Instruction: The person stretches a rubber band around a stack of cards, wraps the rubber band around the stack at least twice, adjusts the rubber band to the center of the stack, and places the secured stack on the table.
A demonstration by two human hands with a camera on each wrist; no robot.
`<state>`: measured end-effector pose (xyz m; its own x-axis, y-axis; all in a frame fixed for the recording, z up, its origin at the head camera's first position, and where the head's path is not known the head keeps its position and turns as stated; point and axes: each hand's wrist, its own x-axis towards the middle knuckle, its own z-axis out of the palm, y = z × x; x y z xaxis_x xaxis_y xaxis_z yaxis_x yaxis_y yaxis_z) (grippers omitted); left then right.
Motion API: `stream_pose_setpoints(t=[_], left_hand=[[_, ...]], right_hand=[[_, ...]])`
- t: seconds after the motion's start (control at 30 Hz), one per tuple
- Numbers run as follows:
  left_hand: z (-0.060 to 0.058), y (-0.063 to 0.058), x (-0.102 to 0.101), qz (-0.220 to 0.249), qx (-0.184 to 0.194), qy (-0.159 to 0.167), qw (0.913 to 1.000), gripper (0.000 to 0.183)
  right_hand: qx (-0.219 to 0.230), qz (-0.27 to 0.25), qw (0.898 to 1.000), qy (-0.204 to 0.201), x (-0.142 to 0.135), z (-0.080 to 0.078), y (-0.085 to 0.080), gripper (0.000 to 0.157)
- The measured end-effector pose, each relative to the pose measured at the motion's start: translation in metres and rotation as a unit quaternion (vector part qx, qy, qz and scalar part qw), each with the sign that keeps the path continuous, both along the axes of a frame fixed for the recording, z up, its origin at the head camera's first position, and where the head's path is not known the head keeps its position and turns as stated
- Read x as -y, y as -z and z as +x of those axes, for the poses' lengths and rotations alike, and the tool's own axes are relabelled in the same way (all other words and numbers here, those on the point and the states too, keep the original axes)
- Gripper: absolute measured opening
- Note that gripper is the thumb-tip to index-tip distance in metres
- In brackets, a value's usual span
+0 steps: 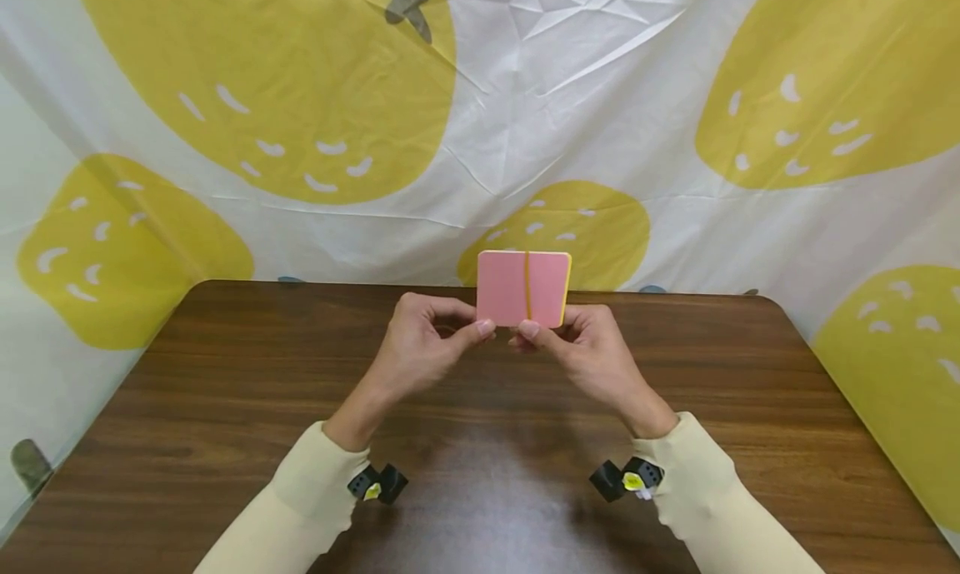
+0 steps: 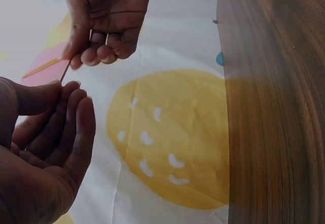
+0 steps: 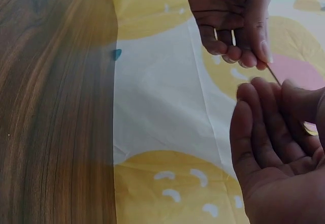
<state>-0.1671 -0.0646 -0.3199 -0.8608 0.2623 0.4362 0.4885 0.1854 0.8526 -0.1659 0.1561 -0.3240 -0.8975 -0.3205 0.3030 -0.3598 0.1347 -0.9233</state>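
Both hands hold up a small pink pad [image 1: 501, 289] of paper or cards, rounded at the corners, with a thin white and yellow edge behind its face. A mustard rubber band [image 1: 527, 284] runs top to bottom across it, right of the middle. My left hand [image 1: 422, 345] pinches the lower left corner, thumb in front. At the lower right, my right hand [image 1: 600, 353] pinches the bottom edge, its thumb beside the band. The left wrist view shows the pad [image 2: 48, 69] nearly edge-on, thin between the fingertips. Most fingers are hidden behind it in the head view.
A dark brown wooden table [image 1: 480, 474] with rounded far corners lies under the hands. White cloth [image 1: 495, 124] printed with large yellow shapes hangs behind it and along both sides. Each sleeve cuff carries a small black wrist camera [image 1: 378, 482].
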Motion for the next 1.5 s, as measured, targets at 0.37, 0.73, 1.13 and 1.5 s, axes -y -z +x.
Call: stream_pose_setpoints(t=[0.37, 0.73, 1.13, 1.5], left_hand=[[0.0016, -0.0023, -0.0024, -0.006, -0.002, 0.000, 1.0000, 0.004], [0.0018, -0.0010, -0.0030, 0.009, 0.003, 0.001, 1.0000, 0.004], [0.0023, 0.0005, -0.0052, 0.009, 0.012, 0.009, 0.9998, 0.004], [0.0017, -0.0006, -0.0051, 0.000, 0.003, 0.011, 0.9999, 0.004]], right_hand=[[0.010, 0.009, 1.000, 0.026, -0.0017, 0.0014, -0.0011, 0.013], [-0.011, 0.021, 0.999, 0.043, -0.0093, 0.0016, -0.0030, 0.012], [0.011, -0.011, 1.000, -0.011, -0.0054, 0.0027, -0.0025, 0.015], [0.008, 0.003, 1.000, 0.011, -0.0020, 0.0040, -0.0037, 0.016]])
